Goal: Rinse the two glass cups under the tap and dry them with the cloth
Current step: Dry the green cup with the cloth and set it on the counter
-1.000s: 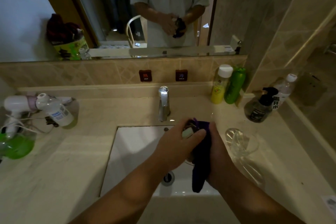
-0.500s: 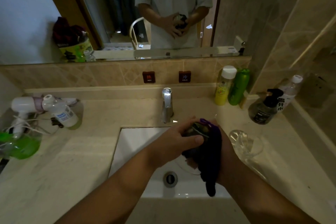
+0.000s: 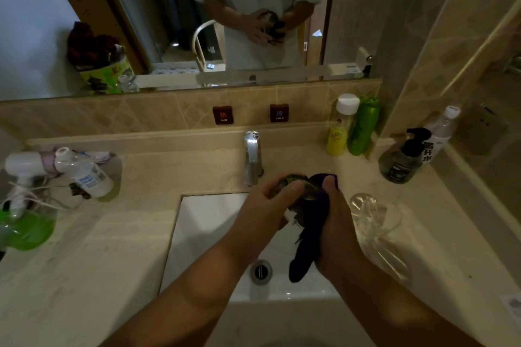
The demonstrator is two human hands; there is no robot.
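Two clear glass cups are in play in the head view, the only view there is. You hold one clear glass cup over the white rectangular sink, just near of the chrome tap, which shows no water running. Your left hand curls its fingers round the left side of that cup, thumb laid across the rim. Your right hand clenches the dark purple cloth against the cup's right side, with the upper end of the cloth bunched at the rim and the loose tail hanging down toward the round metal drain.

Right of your hands, the second clear glass cup sits on the beige stone counter, just beside the sink edge and apart from both hands. Whether it is wet or dry you cannot tell in this dim light.

Judging by this, rinsing of the held cup looks finished and you are in the drying step. What is left depends on the counter cup: if it is already wiped, you only need to set this one down; if not, it is next.

Far right, a yellow bottle with a white cap and a green bottle stand against the tiled wall.
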